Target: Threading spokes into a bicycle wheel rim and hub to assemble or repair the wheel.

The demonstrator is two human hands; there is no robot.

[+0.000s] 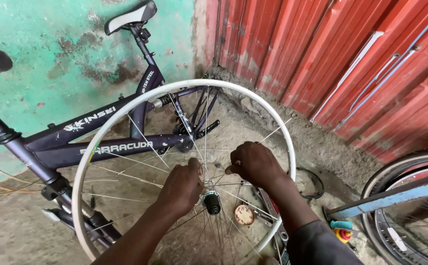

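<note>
A spoke is pinched near the hub by both hands: left hand clenched on it low down, right hand w/ fingertips closed on it just above, approx. at the wheel's centre. The wheel itself, a bare white rim w/ no tyre, is held upright in front of the person, its lower edge hidden at the bottom of the frame. Loose spokes are seen fanning unevenly from the hub, several not seated at the rim.

For the step in hand, judged as spoke fitting: the spoke is best kept straight, not forced past its neighbours, and the rim kept steady while it is guided.

Behind the rim, a dark purple bike frame w/ black-and-white saddle is leaned against a green wall. A small round tin and tools lie on the dirt floor below the right hand. A 2nd wheel and blue bar are seen at right, by red corrugated sheeting.
</note>
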